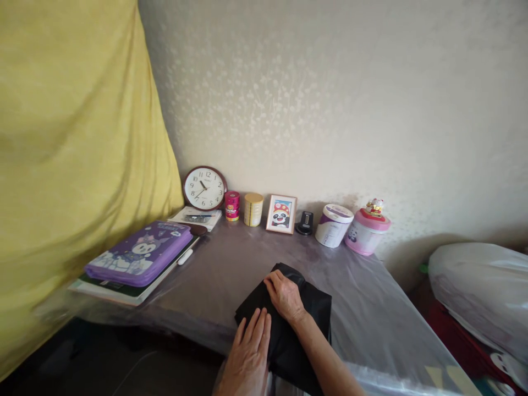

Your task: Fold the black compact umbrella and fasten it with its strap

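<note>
A folded piece of thin black material, with a slight sheen like a bag or light cloth, lies at the table's front edge. My left hand rests flat on its left side, fingers stretched out. Over its upper part, my right hand has its fingers bent together, pinching the black material near a fold. The fingertips of that hand are partly hidden by the hand itself. Both forearms come in from the bottom of the view.
A plastic-covered table carries a purple zip case on books at left. Along the wall stand a clock, a pink tin, a yellow-lidded can, a panda picture and two tubs. A yellow curtain hangs left.
</note>
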A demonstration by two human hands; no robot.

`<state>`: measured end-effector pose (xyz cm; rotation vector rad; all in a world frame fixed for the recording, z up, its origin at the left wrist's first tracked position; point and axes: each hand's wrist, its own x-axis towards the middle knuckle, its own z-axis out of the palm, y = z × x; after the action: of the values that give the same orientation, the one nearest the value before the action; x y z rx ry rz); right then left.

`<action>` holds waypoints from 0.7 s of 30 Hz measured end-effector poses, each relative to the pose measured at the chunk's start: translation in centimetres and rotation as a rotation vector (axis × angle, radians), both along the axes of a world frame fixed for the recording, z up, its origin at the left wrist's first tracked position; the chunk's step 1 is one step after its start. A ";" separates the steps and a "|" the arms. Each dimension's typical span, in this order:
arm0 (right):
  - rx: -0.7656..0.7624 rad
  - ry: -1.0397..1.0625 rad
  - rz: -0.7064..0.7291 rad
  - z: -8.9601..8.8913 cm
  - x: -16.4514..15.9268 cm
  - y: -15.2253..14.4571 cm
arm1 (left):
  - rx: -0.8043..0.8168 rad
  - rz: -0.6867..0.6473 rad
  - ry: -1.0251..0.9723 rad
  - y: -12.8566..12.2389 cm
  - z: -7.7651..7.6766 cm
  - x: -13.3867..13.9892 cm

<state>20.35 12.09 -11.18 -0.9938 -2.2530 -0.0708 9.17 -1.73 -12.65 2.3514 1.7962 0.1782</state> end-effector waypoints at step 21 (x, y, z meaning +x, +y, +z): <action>0.038 -0.125 -0.074 1.2 5.6 4.7 | 0.959 0.093 0.166 0.9 -5.3 0.3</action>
<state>25.95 16.84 -10.01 -1.0785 -2.3180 -0.2129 9.49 -0.79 -18.00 2.9121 2.2259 1.1045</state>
